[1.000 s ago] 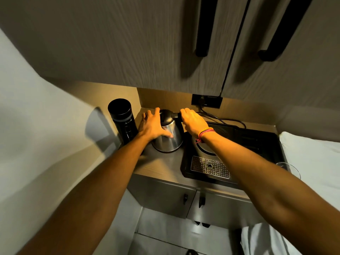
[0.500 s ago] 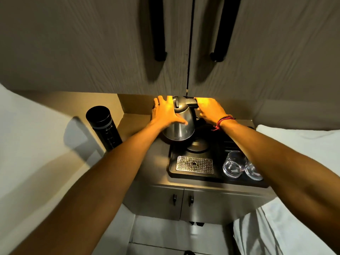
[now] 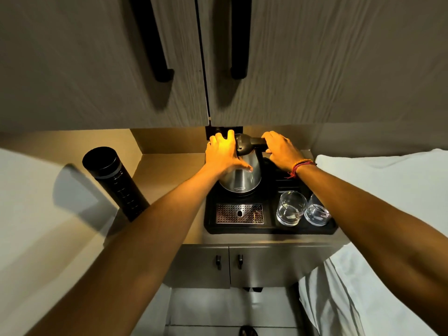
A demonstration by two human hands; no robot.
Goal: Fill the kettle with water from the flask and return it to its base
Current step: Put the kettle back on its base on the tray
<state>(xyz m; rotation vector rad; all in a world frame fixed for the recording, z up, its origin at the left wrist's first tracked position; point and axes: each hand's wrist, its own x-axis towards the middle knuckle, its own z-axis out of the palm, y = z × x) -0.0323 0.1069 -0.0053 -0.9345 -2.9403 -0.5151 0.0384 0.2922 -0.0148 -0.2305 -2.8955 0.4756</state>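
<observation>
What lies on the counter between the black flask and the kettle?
In the head view, only bare countertop separates the flask from the kettle. The left forearm crosses above that stretch without touching it.

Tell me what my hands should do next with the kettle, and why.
Probably let go. The kettle looks upright on the black tray, lid shut, the left hand on its body, the right hand on the handle. The flask stands capped to its left.
</observation>
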